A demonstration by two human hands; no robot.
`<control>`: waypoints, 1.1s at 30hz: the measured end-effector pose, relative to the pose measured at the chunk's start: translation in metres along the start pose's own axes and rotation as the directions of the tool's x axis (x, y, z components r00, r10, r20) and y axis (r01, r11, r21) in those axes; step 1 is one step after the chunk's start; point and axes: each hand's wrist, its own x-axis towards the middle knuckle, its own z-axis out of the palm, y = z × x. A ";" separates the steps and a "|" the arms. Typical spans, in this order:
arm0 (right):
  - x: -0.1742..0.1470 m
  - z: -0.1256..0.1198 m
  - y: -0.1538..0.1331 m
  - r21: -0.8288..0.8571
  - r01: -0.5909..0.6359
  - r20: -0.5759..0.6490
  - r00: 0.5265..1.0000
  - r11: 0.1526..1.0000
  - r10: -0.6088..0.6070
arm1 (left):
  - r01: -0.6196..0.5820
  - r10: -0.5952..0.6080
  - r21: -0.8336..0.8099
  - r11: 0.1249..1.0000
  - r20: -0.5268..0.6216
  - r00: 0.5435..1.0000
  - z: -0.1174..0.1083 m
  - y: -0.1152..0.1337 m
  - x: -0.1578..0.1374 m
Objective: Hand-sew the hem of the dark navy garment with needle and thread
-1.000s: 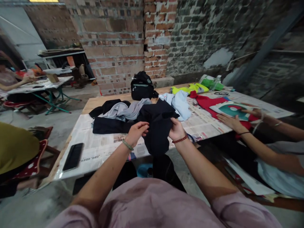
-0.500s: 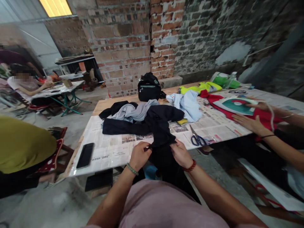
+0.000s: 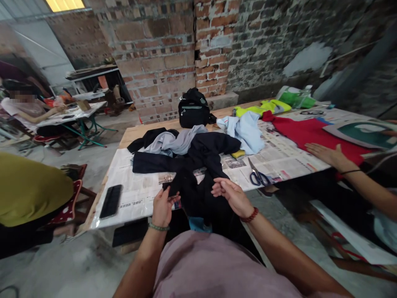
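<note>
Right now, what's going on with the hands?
Left hand gripping black garment. Right hand open beside it. Scissors lie close by.

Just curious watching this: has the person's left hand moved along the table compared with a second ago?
Yes. The left hand has dropped from above the newspaper to the table's near edge, closer to the phone, gripping the black cloth.

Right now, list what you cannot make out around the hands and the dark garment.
- Head view: the lower part of the black garment hangs below the table edge, behind the person's pink shirt.
- Left hand: its fingertips curl under a fold of cloth, so the grip is unclear.
- Green-and-white object by the red cloth: cut off by the right edge.
- Newspaper print: too small to read.
</note>
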 end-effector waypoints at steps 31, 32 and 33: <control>0.124 -0.047 -0.020 -0.918 0.281 0.143 0.893 0.280 -0.426 | 0.118 -0.115 -0.005 0.993 -0.284 0.952 -0.105 0.070 0.037; 0.130 -0.045 -0.026 -0.925 0.290 0.167 0.890 0.246 -0.424 | 0.167 -0.178 -0.063 0.984 -0.257 0.950 -0.107 0.071 0.040; 0.137 -0.041 -0.031 -0.932 0.301 0.192 0.883 0.201 -0.429 | 0.224 -0.246 -0.116 0.968 -0.233 0.941 -0.109 0.071 0.043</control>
